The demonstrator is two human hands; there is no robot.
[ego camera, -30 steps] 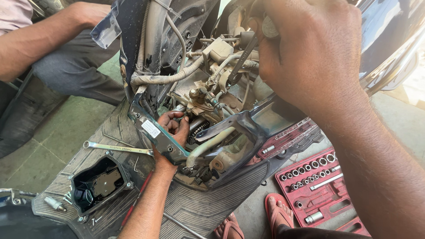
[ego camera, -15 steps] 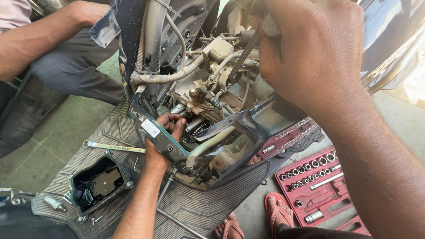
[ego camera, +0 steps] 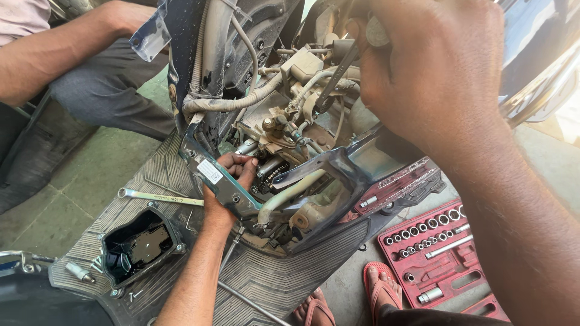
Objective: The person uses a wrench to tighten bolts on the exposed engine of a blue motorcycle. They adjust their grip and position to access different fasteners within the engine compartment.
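Note:
My right hand [ego camera: 435,78] fills the upper right. It is closed around the top of a dark spanner [ego camera: 334,73] that slants down into the exposed scooter engine [ego camera: 284,130] among hoses and cables. My left hand [ego camera: 232,178] reaches up from below, beside the blue frame rail [ego camera: 211,172]. Its fingers curl into the gap under the carburettor [ego camera: 272,130] and touch a metal part there. The fingertips are hidden, so I cannot tell whether they hold anything.
Another person sits at the upper left, forearm [ego camera: 54,57] resting on a grey-trousered knee. On the ribbed mat [ego camera: 272,284] lie a combination spanner [ego camera: 160,197], a black plastic cover [ego camera: 139,244] and a spark plug [ego camera: 78,273]. A red socket case [ego camera: 477,265] lies at right, by my sandalled foot [ego camera: 380,290].
My left hand's fingers have shifted slightly against the engine and the forearm has swayed a little. The right hand and spanner stay put.

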